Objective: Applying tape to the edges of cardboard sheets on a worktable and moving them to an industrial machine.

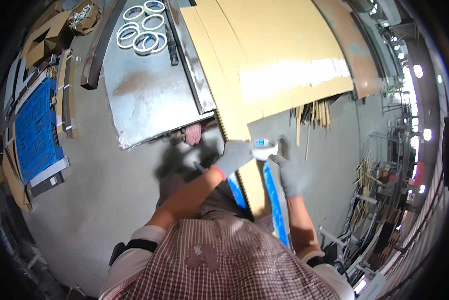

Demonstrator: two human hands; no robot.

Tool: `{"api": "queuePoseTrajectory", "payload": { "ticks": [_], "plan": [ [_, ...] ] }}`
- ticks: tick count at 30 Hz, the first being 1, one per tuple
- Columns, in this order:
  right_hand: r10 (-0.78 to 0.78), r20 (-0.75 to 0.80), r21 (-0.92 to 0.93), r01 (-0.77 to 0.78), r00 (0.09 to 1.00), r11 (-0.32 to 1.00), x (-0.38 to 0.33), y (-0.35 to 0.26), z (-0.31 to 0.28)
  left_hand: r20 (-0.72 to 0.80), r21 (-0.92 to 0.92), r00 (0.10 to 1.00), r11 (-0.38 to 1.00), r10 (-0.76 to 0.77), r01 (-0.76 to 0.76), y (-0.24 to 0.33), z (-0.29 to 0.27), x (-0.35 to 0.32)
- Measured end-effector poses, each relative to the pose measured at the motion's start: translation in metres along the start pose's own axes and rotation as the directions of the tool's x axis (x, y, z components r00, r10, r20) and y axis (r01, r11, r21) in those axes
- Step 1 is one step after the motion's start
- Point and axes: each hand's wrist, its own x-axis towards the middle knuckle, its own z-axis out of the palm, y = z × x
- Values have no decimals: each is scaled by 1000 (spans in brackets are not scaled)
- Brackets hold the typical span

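A narrow cardboard strip runs toward my body from the large cardboard sheet, with blue strips along both its sides. Over the strip, a roll of white tape with a blue-marked core is gripped at its right side by my right hand, in a grey glove. My left hand, also gloved in grey, bends its fingers at the strip's left edge, fingertips against the roll. A slim dark object sticks out behind that hand; what the left fingers close on is hidden.
Several white tape rolls lie on the metal-topped table at the far left, beside a metal bar. Wooden sticks poke out under the cardboard. A blue plastic pallet stands at left, with more sticks at right.
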Motion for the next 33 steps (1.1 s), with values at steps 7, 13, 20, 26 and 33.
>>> {"api": "queuePoseTrajectory", "payload": {
  "ticks": [7,13,20,26,33],
  "plan": [
    [392,579,-814,537,715,223,103,-7,-28,-163,-49,986,998,16,-25,0,5,-23],
    [383,435,-751,563,815,-345,173,50,-60,-441,93,889,992,122,-90,3,-9,1],
    [342,427,-882,469,837,-46,90,11,-31,-485,-378,851,830,199,-410,24,77,-107],
    [776,317,-503,790,545,-350,85,43,-46,222,-606,870,636,-441,477,5,74,-61],
    [405,857,-487,758,319,433,16,-61,27,-62,-849,988,528,-144,24,22,-51,-103]
  ]
}}
